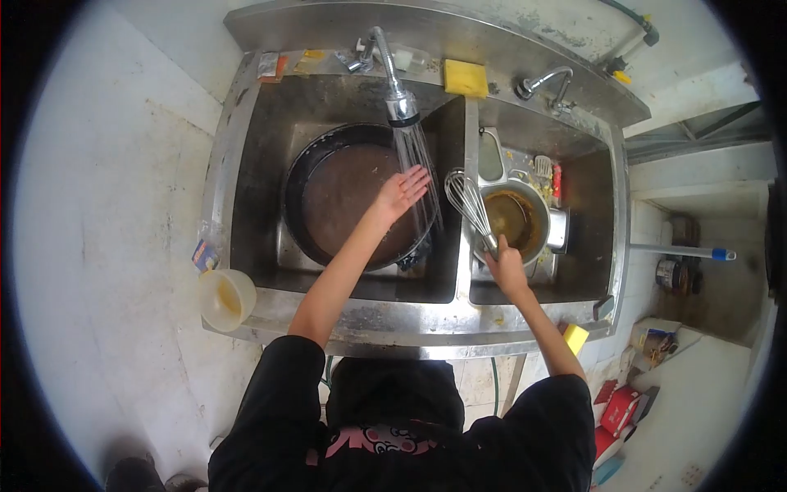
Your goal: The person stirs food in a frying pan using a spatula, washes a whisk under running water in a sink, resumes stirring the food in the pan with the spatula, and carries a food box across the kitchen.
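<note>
My left hand is open, palm up with fingers stretched out, in the water spraying from the faucet head. Beneath it, in the left basin, stands a big black pan full of brownish water. My right hand is closed around the handle of a wire whisk. The whisk's wires point up and left, over the divider between the basins. Just right of the whisk, a metal pot with murky yellow-brown liquid sits in the right basin.
A yellow sponge cloth lies on the back ledge near a second faucet. In the right basin are a slotted spatula and a red-handled item. A plastic bowl rests on the front left corner; a yellow sponge is at the front right.
</note>
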`<act>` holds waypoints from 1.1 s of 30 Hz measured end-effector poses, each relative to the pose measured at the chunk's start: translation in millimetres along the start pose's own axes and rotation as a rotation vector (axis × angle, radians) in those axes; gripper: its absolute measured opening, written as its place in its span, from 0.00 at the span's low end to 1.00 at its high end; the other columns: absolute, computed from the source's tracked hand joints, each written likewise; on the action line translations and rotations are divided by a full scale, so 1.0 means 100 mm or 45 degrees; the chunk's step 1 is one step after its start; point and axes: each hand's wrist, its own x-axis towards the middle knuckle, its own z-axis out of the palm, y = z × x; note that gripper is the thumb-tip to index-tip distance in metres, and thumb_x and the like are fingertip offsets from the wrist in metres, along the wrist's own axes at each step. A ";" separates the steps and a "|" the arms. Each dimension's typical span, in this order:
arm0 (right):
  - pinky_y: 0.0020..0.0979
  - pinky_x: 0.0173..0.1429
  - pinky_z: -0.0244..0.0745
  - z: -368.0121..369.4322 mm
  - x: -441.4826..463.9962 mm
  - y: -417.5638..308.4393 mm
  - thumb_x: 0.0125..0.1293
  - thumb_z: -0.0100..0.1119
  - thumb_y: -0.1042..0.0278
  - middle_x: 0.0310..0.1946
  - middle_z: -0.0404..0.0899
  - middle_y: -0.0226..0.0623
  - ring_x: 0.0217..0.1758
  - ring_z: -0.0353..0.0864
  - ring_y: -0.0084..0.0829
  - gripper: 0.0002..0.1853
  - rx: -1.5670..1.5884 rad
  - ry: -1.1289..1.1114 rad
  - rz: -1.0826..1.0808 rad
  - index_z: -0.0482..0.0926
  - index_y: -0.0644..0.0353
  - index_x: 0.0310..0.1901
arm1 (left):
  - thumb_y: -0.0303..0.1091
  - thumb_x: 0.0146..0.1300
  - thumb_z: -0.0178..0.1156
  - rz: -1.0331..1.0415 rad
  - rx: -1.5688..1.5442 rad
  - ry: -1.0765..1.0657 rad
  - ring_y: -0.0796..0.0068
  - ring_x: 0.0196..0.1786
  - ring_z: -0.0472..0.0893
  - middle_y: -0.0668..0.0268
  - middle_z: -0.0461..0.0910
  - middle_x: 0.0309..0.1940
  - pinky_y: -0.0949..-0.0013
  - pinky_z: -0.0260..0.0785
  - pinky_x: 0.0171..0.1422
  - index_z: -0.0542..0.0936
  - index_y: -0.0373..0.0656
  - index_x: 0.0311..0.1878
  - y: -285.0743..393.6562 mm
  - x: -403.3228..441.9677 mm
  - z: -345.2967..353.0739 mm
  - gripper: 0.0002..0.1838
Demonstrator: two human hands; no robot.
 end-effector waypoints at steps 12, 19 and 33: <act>0.21 0.10 0.54 0.49 0.68 -1.09 0.60 0.52 0.63 0.15 0.63 0.27 0.09 0.59 0.17 0.10 2.074 -0.765 0.322 0.64 0.59 0.32 | 0.46 0.61 0.47 0.299 -0.013 -0.055 0.70 0.53 0.68 0.70 0.69 0.51 0.63 0.60 0.56 0.65 0.47 0.55 0.41 -0.07 0.10 0.21; 0.18 0.12 0.51 0.52 0.34 -0.90 0.64 0.45 0.58 0.14 0.60 0.24 0.10 0.57 0.15 0.14 1.672 -0.484 0.411 0.70 0.62 0.36 | 0.27 0.61 0.49 0.493 0.235 -0.179 0.72 0.49 0.71 0.64 0.70 0.49 0.69 0.63 0.55 0.67 0.42 0.53 0.33 -0.13 0.09 0.16; 0.20 0.09 0.51 0.51 0.70 -1.04 0.65 0.29 0.43 0.12 0.63 0.30 0.06 0.56 0.18 0.31 1.781 -0.451 0.400 0.71 0.67 0.31 | 0.40 0.59 0.53 0.572 0.483 0.293 0.71 0.47 0.74 0.63 0.74 0.43 0.68 0.66 0.54 0.69 0.36 0.50 0.32 -0.15 0.18 0.20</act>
